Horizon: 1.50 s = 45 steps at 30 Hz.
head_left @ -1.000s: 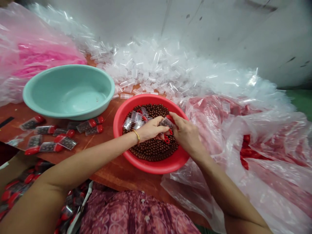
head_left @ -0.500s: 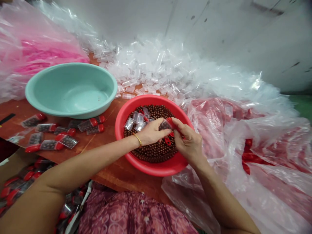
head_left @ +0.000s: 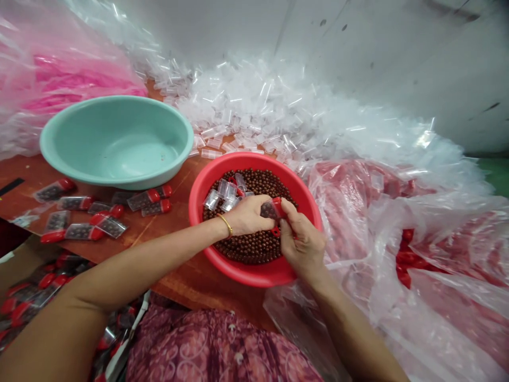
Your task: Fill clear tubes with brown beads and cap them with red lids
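Covering the lap: patterned purple cloth [head_left: 222, 350], nearest of all, tucked under the table [head_left: 186, 281] edge.
Left hand [head_left: 248, 215]: clenched around a small clear tube [head_left: 270, 209], packed dark inside, held just over the red bowl [head_left: 254, 276].
Right hand [head_left: 304, 241]: pinching the red cap [head_left: 279, 204] on the end of that tube between thumb and forefinger (cap end pointing right).
Bowl contents: brown beads [head_left: 246, 249], one loose cap [head_left: 274, 231], a few empty tubes [head_left: 220, 195] at the far side.
Filled tubes [head_left: 79, 217]: lying capped on the table, left of the red bowl.
Teal bowl [head_left: 119, 183]: beyond those, near the red bowl but apart.
Clear tube pile [head_left: 258, 111]: heaped farther back, against the wall.
Bags: pink bag [head_left: 59, 90] far left, bag of red caps [head_left: 417, 244] at right.
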### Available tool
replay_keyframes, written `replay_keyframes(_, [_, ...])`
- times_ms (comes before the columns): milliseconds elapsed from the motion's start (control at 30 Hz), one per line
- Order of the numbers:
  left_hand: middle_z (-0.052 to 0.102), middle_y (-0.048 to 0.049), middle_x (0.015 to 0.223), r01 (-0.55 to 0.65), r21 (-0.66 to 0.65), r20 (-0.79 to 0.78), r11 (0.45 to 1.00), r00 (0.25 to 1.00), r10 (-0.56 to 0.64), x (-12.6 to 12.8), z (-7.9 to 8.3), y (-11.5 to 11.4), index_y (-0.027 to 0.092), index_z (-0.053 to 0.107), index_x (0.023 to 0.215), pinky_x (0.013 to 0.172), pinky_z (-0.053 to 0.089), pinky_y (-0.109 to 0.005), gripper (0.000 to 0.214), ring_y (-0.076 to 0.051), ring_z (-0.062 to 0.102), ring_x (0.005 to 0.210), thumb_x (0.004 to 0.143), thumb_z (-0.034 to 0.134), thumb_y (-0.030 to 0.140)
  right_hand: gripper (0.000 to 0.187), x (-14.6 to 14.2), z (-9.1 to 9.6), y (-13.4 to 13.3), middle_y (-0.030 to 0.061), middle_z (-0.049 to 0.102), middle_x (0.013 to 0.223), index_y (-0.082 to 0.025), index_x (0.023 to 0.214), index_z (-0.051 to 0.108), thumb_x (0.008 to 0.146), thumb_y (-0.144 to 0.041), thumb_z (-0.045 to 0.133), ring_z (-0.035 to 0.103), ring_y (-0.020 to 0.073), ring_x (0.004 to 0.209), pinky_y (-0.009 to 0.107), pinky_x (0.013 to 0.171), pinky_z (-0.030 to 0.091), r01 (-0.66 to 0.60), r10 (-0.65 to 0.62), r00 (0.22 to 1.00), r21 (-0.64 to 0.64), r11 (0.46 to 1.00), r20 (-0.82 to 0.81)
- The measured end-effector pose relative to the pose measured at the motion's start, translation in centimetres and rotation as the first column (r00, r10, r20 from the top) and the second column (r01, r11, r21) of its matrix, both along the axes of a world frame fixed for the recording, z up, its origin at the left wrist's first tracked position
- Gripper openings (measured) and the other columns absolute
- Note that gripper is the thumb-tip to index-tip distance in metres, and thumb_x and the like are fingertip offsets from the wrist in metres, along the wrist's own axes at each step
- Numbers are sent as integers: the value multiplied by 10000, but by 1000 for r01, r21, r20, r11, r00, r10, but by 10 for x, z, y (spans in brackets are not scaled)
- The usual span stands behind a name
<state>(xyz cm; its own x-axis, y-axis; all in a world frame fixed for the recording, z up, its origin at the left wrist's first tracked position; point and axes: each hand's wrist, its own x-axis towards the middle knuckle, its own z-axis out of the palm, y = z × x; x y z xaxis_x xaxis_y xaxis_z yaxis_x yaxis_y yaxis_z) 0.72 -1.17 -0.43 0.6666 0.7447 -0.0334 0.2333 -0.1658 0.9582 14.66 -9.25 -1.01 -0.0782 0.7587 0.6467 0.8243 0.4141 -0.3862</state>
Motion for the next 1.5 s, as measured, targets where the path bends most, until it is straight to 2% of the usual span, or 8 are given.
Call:
replay_keyframes(133, [455,47,583,-89,167,-154,982,981,115,-5,5,-2,189,439,656,535,277,-240,144,-110,412,570,631,581,196,438,-2,-4,1,71,713,1086,-216,1281,573,862,-124,485,696,181,923,337,858,575,-31,17,992,-119,992,-122])
replay_keyframes(300, [473,54,593,-1,11,-19,1000,1000,1,-2,0,-2,180,471,666,529,311,-217,116,-100,433,571,605,570,188,394,5,3,-6,48,708,1106,-241,1242,608,868,-176,503,686,190,962,360,895,559,-68,0,967,-257,964,-257])
replay_keyframes(667, [431,47,541,-99,152,-228,983,965,132,-6,11,-7,197,404,592,520,269,-244,173,-111,397,542,619,575,197,459,-3,-15,-3,113,717,1028,-184,1324,536,873,-142,461,692,193,843,322,782,576,-39,34,999,-132,990,-40])
replay_keyframes(900, [499,40,620,-29,85,36,996,999,26,4,3,3,179,506,711,527,313,-223,134,-106,445,585,630,566,267,326,22,23,16,44,725,981,-242,1061,673,741,-305,691,667,162,730,304,671,569,-191,-8,861,-338,922,-508])
replay_keyframes(1033, [475,35,560,67,147,-132,987,990,-47,4,8,-1,183,487,647,493,290,-228,143,-110,436,530,606,584,280,347,13,23,32,40,715,890,-242,1015,665,769,-485,637,653,160,741,312,680,558,-192,-88,735,-331,924,-672])
replay_keyframes(1167, [523,12,558,113,286,-302,951,953,-23,0,17,-6,180,558,687,507,322,-247,144,-135,469,521,632,567,312,527,-2,16,44,62,702,1045,-210,1008,686,871,-618,383,631,197,1014,382,954,480,-319,-136,683,-460,828,-718])
replay_keyframes(1300, [639,-48,689,151,386,-403,910,915,19,-3,19,-10,155,625,822,601,437,-286,254,-192,587,636,670,549,344,479,-2,17,48,19,653,1203,-266,1167,633,832,-585,505,551,205,1184,400,1079,374,-446,-99,685,-523,726,-722])
replay_keyframes(1500, [686,-120,773,223,427,-504,876,863,27,-5,11,-11,110,646,872,673,500,-353,297,-270,655,746,688,551,322,556,-5,16,45,-3,516,1386,-305,1358,471,852,-532,500,448,193,1296,415,1155,258,-513,-2,734,-557,653,-679])
